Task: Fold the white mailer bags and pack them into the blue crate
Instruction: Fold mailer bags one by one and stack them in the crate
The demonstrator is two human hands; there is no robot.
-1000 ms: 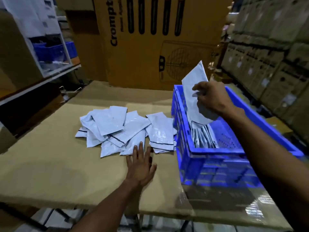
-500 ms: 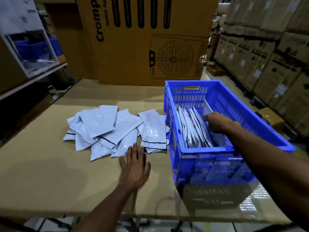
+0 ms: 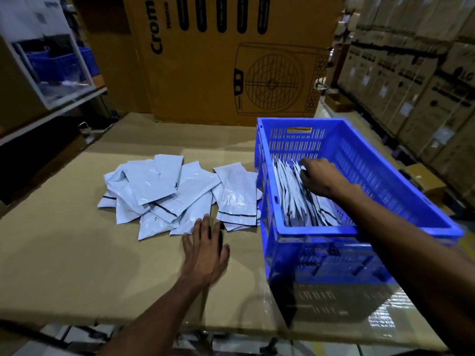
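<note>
Left hand [image 3: 205, 249]: flat on cardboard table [image 3: 77, 253], fingers straight and spread, tips at loose mailer bags [image 3: 164, 194], grasping nothing.
Right hand [image 3: 321, 178]: inside blue crate [image 3: 359, 227], fingers curled down onto packed bags [image 3: 290, 199]; a grip cannot be told.
Loose mailer bags: heap at 10 o'clock.
Blue crate: 2 o'clock, packed bags upright along left wall.
Large carton [image 3: 231, 60]: 12 o'clock.

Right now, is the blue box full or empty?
Partly full. The blue crate holds white mailer bags standing on edge along its left side; the right side shows bare floor.
</note>
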